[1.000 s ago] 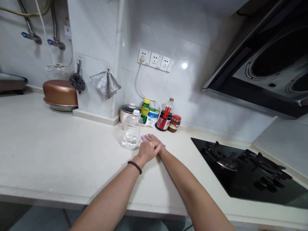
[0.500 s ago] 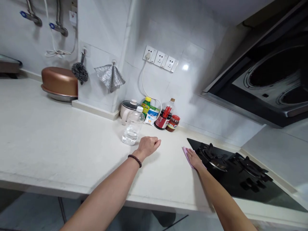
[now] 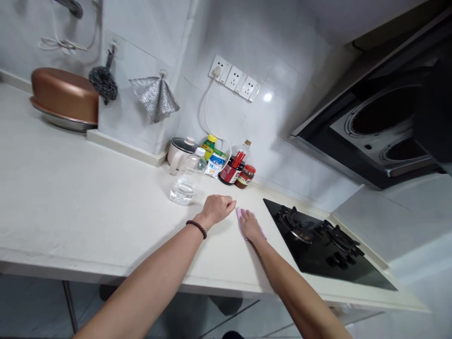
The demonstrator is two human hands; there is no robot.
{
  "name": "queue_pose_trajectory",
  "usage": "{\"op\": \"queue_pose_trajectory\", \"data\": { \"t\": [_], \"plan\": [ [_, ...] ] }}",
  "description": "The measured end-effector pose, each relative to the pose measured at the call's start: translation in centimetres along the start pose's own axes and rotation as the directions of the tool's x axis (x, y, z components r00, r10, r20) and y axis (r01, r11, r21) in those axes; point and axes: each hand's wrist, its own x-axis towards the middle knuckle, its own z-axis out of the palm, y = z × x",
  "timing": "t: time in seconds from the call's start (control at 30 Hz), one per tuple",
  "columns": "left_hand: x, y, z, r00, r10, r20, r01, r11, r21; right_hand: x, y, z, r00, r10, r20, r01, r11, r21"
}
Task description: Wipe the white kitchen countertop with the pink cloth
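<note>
My left hand [image 3: 218, 208] is curled into a fist over the white countertop [image 3: 123, 207], a dark beaded bracelet around its wrist. Nothing shows sticking out of its fingers. Behind and left of it stands a clear plastic bottle [image 3: 187, 181] with a white cap, partly filled with clear liquid. My right hand [image 3: 251, 226] presses a pink cloth [image 3: 239, 214] onto the counter, just right of the left fist. The palm covers most of the cloth; only its edges show.
A black gas stove [image 3: 318, 245] lies to the right beneath a range hood [image 3: 381, 122]. Along the wall stand a lidded pot [image 3: 176, 153], a white-blue packet [image 3: 214, 165], a dark jar [image 3: 230, 173] and a red-lidded jar [image 3: 245, 177]. A copper-coloured pan [image 3: 65, 94] sits far left.
My right hand has slid left with the pink cloth, from the stove's edge to near the left fist. The left fist has hardly moved. The view has shifted slightly.
</note>
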Motion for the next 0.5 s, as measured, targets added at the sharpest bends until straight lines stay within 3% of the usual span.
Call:
{"op": "queue_pose_trajectory", "data": {
  "t": [0.1,0.2,0.27,0.37,0.5],
  "plan": [
    [0.0,-0.3,-0.2,0.999,-0.040,-0.001,0.040,0.999,0.027,-1.0,-5.5,-0.1,0.985,-0.170,-0.033,0.172,0.980,0.098],
    [-0.1,-0.8,-0.6,0.996,-0.088,0.023,0.087,0.995,0.051,-3.4,-9.8,-0.9,0.894,-0.441,-0.081,0.448,0.870,0.206],
    [-0.3,-1.2,-0.8,0.992,-0.117,0.038,0.114,0.991,0.066,-5.4,-11.0,-1.6,0.853,-0.515,-0.081,0.518,0.817,0.254],
    [-0.7,-1.9,-1.0,0.990,-0.138,0.029,0.136,0.988,0.076,-7.8,-10.0,-2.2,0.860,-0.508,-0.049,0.497,0.811,0.308],
    [-1.3,-2.5,-1.1,0.988,-0.155,-0.001,0.155,0.987,0.053,-9.9,-4.1,-2.2,0.910,-0.414,-0.033,0.403,0.860,0.314]
  ]
}}
